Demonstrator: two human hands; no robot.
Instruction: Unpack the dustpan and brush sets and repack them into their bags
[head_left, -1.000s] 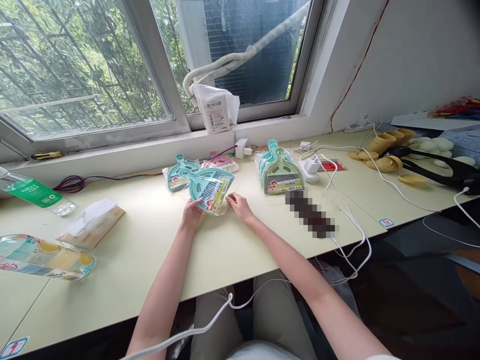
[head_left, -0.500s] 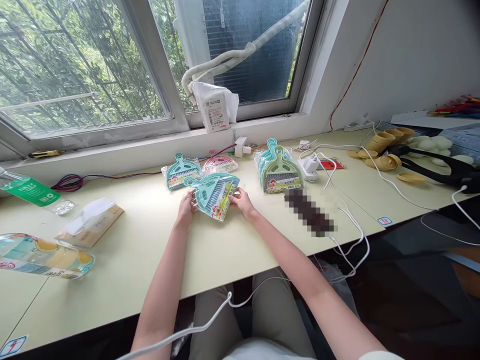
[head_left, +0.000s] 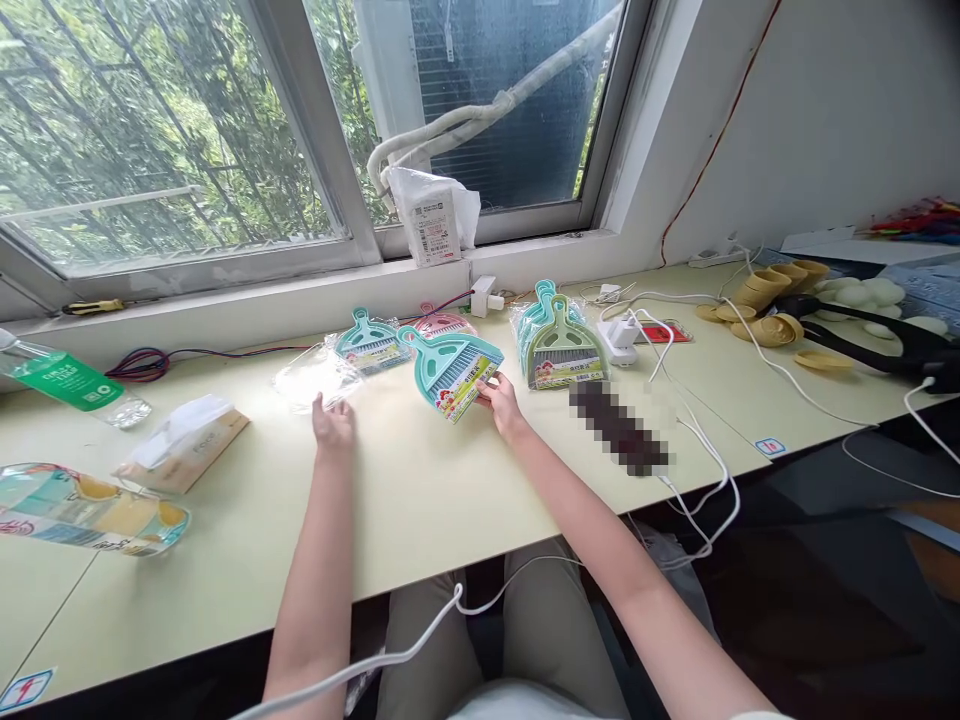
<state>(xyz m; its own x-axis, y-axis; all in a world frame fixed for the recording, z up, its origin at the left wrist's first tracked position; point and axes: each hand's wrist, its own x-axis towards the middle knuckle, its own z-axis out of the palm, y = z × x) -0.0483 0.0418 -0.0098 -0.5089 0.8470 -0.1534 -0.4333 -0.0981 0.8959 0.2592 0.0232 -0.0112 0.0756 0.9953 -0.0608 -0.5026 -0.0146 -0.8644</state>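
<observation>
In my right hand (head_left: 501, 402), the lower right corner of a mint-green dustpan and brush set (head_left: 450, 375) is gripped; its printed card faces up and its handle points to the upper left. My left hand (head_left: 334, 425) is closed at the near edge of a clear plastic bag (head_left: 315, 378), apart from the set. Beyond them lie a bagged teal dustpan set (head_left: 367, 342) and a bagged pink one (head_left: 444, 322). To the right is a pile of bagged teal sets (head_left: 536, 312) with a green dustpan set (head_left: 564, 345) in front.
On the left are a tissue pack (head_left: 184, 445), a green-labelled bottle (head_left: 71, 383) and a patterned bottle (head_left: 94, 510). A white plug adapter (head_left: 619, 338), white cables (head_left: 724, 480), a pixelated dark object (head_left: 621, 428) and yellow cups (head_left: 765, 288) are on the right.
The plastic bag has come off the mint-green dustpan set and moved left with my left hand. The set, in my right hand, has shifted slightly right and away from me.
</observation>
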